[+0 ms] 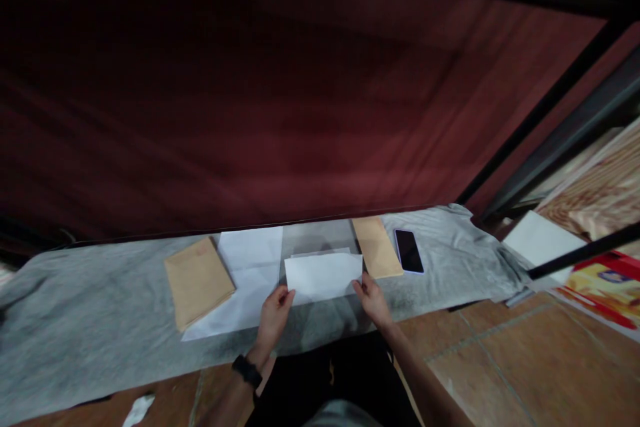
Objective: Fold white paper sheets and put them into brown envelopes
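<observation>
A folded white sheet of paper (324,276) is held level between my two hands, above the grey cloth (320,327). My left hand (275,312) pinches its lower left corner. At the lower right corner, my right hand (371,298) grips it between thumb and fingers. Flat white paper (250,260) lies to the left, partly under a stack of brown envelopes (199,282). One brown envelope (378,247) rests on the cloth just beyond my right hand.
A dark-screened phone (409,251) lies right of the single envelope. Behind the cloth rises a dark red panel (320,133). A black bar (540,113) slants at the right, near a white box (543,240) and a red and yellow package (607,287). Tiled floor (525,360) shows below.
</observation>
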`<state>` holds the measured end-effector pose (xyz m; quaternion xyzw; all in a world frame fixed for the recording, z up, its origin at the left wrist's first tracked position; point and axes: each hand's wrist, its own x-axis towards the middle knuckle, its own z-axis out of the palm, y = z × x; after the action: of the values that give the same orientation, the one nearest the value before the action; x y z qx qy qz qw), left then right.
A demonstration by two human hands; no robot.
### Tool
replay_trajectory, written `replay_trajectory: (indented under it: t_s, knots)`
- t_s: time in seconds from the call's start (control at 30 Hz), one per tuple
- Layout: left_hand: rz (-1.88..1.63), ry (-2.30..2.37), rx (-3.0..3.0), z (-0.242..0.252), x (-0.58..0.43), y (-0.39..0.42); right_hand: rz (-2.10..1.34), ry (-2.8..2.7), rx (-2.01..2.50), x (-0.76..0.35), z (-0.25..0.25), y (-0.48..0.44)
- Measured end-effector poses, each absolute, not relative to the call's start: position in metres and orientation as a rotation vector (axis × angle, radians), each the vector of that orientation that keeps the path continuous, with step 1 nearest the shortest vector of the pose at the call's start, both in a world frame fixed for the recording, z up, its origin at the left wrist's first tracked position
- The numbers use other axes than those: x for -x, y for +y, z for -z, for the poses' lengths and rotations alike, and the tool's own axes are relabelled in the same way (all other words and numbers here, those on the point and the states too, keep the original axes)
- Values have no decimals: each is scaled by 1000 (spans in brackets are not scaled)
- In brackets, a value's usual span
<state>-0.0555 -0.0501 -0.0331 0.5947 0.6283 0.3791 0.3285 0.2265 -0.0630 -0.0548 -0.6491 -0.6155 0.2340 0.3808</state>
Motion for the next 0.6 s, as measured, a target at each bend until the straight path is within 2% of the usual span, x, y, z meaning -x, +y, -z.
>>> replay_trajectory:
  t_s: [0.33, 0.6]
  knots:
    - [-781, 1842, -1680, 29, 46, -45, -279, -1675, 1773, -211, 78, -58]
    - [-538, 2024, -1697, 23, 37, -42, -29, -1821, 1811, -204, 76, -58]
